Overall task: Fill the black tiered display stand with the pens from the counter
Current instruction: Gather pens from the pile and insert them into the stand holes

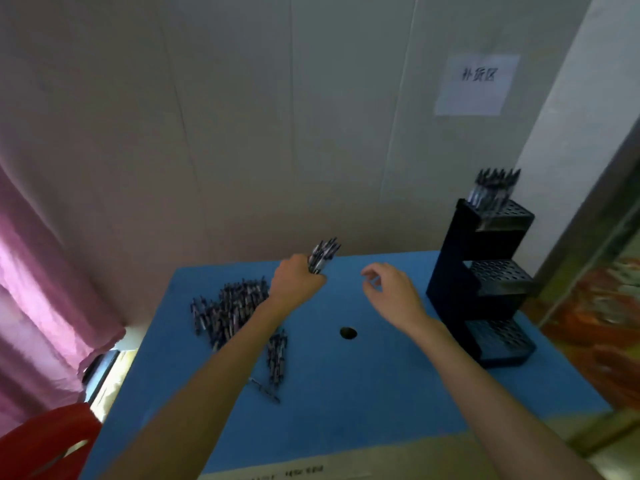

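Observation:
My left hand (294,280) grips a bunch of pens (322,252) that stick up above the blue counter (346,393). Just to the right, my right hand (389,289) hovers with loosely curled fingers and holds nothing. A heap of dark pens (230,306) lies on the counter's left side, partly hidden by my left forearm, and a smaller cluster of pens (277,355) lies nearer me. The black tiered display stand (485,278) rises at the counter's right edge. Several pens (493,190) stand in its top tier; the two lower tiers look bare.
A round hole (348,333) is cut in the counter's middle. A white wall with a paper sign (476,84) runs behind. A pink curtain (41,289) hangs at left and a red chair (45,441) sits at bottom left.

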Motion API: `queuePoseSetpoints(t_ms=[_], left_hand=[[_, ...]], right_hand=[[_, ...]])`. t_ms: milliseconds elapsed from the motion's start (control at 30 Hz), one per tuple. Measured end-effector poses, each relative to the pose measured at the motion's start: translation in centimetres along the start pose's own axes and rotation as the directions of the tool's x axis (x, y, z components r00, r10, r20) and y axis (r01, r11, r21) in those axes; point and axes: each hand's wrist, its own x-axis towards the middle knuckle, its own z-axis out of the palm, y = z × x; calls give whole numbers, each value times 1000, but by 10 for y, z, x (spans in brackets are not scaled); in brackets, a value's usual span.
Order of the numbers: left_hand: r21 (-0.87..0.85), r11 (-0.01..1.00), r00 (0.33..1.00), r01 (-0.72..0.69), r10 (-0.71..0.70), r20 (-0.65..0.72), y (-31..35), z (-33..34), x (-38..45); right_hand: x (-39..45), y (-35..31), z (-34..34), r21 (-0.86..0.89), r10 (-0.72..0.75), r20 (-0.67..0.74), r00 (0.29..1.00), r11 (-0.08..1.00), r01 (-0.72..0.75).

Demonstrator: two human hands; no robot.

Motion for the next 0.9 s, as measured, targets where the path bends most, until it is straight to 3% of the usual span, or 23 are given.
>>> queuePoseSetpoints(t_ms=[500,733,900], left_hand=[[1,1000,998,-4,4,-56,207,178,-22],[-14,999,996,39,-40,-85,271,219,-27],[-32,999,998,-12,10,-62,292,234,-18]], right_hand=[[-51,178,-179,87,4,-45,999,996,0],[-41,207,-223,345,-30,-23,999,938,36],[-25,214,-234,502,-40,1,999,864,34]])
